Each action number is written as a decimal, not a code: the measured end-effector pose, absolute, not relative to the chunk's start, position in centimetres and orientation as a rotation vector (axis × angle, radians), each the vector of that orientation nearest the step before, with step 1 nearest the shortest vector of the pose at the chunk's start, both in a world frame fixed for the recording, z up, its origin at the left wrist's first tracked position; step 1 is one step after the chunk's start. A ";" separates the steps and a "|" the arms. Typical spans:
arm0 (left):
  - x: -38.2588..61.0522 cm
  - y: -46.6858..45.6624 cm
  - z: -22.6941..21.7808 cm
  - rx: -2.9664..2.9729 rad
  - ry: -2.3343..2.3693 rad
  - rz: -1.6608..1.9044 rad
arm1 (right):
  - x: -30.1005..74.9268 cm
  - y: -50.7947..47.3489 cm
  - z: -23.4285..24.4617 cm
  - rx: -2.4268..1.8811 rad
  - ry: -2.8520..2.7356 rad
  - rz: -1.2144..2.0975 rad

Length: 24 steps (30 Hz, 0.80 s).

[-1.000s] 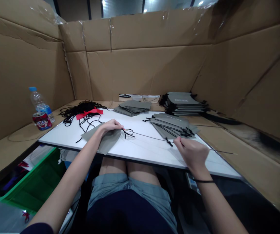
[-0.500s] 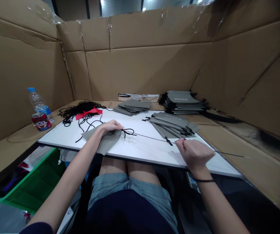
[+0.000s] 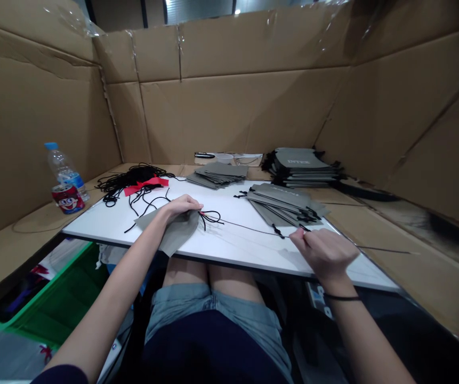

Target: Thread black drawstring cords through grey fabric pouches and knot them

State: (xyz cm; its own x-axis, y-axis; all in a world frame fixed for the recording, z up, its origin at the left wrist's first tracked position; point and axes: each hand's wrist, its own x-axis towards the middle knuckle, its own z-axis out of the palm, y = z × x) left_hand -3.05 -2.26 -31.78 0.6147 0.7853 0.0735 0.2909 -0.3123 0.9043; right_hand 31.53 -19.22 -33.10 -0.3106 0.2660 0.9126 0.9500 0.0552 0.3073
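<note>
While the white worktop (image 3: 233, 253) carries stacked pouches (image 3: 283, 205), the left hand (image 3: 181, 209) sits half-closed, pinning a grey pouch (image 3: 175, 230) flat at its mouth, and the right hand (image 3: 325, 255) pinches a thin black cord (image 3: 253, 229) between its fingertips, holding it taut; a level, even pull suits it best.

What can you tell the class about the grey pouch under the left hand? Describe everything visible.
The grey pouch is a flat, soft-looking piece of matt fabric lying askew on the white board, with its lower corner reaching the board's front edge. The left hand grips its upper edge. There, a black cord appears to emerge, looping beside the hand before running thinly across the board toward the right hand. No printing shows on the visible side.
</note>
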 end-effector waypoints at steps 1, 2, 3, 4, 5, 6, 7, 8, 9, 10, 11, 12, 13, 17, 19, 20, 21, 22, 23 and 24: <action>-3.0 -2.2 -31.9 1.887 0.870 0.648 | 31.6 -19.3 -33.1 -1.272 -1.671 -1.267; -3.0 -2.1 -31.9 1.895 0.876 0.652 | 31.5 -19.3 -33.2 -1.308 -1.677 -1.246; -2.9 -2.0 -32.0 1.901 0.883 0.658 | 31.5 -19.3 -33.2 -1.335 -1.681 -1.229; -2.9 -1.9 -32.1 1.905 0.893 0.663 | 31.4 -19.4 -33.3 -1.353 -1.684 -1.215; -2.8 -1.9 -32.2 1.908 0.907 0.667 | 31.3 -19.4 -33.4 -1.364 -1.682 -1.204; -2.7 -1.9 -32.3 1.910 0.926 0.669 | 31.2 -19.4 -33.4 -1.371 -1.677 -1.194; -2.6 -1.9 -32.3 1.914 0.948 0.670 | 31.0 -19.4 -33.5 -1.375 -1.672 -1.183; -2.5 -2.0 -32.4 1.919 0.970 0.668 | 30.9 -19.4 -33.6 -1.379 -1.664 -1.171; -2.4 -2.0 -32.4 1.927 0.989 0.663 | 30.7 -19.5 -33.6 -1.381 -1.657 -1.154; -2.4 -2.1 -32.4 1.935 1.005 0.661 | 30.6 -19.5 -33.6 -1.385 -1.652 -1.131; -2.3 -2.2 -32.4 1.945 1.016 0.662 | 30.5 -19.5 -33.6 -1.387 -1.646 -1.104; -2.1 -2.3 -32.4 1.955 1.022 0.662 | 30.3 -19.5 -33.5 -1.389 -1.640 -1.076; -2.0 -2.3 -32.3 1.964 1.027 0.663 | 30.2 -19.6 -33.5 -1.394 -1.631 -1.051; -1.7 -2.6 -32.3 1.978 1.068 0.672 | 29.7 -19.5 -33.3 -1.411 -1.593 -1.044; -1.6 -2.6 -32.4 1.981 1.089 0.682 | 29.7 -19.4 -33.3 -1.421 -1.590 -1.077; -1.6 -2.6 -32.4 1.983 1.091 0.686 | 29.8 -19.4 -33.3 -1.431 -1.593 -1.090; -1.7 -2.6 -32.4 1.986 1.087 0.689 | 29.9 -19.3 -33.3 -1.442 -1.598 -1.097; -1.8 -2.7 -32.3 1.989 1.075 0.693 | 30.1 -19.2 -33.4 -1.453 -1.602 -1.098; -1.9 -2.7 -32.3 1.993 1.058 0.692 | 30.4 -19.1 -33.4 -1.462 -1.604 -1.096; -2.0 -2.7 -32.1 1.998 1.031 0.683 | 30.7 -19.1 -33.4 -1.468 -1.604 -1.094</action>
State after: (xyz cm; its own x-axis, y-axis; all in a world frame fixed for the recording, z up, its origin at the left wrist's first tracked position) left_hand -1.98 -2.69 -32.13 0.5283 0.8421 0.1084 0.4283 -0.3745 0.8224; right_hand 30.71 -19.07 -33.41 -0.1195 0.4073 0.9054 0.9916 0.0042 0.1289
